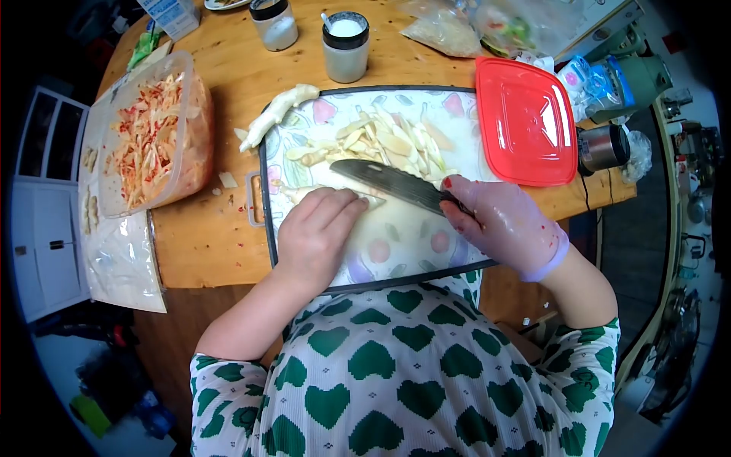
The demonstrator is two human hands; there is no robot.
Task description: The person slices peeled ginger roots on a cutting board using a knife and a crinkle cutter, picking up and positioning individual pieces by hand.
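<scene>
My left hand is bare, its fingers curled down on a pale peeled root that lies on the patterned cutting board. A thin purple glove with red specks covers my right hand, which is closed around the handle of a dark-bladed kitchen knife. The blade slants up to the left, just beyond my left fingers, beside the root. Behind it is a heap of pale slices. Another whole peeled root rests across the board's upper left corner.
A plastic tub of red-seasoned shreds stands at left. The red lid overlaps the board's right edge. Beyond the board are a jar of white powder, a second jar and plastic bags. A dark-lidded metal container is at right.
</scene>
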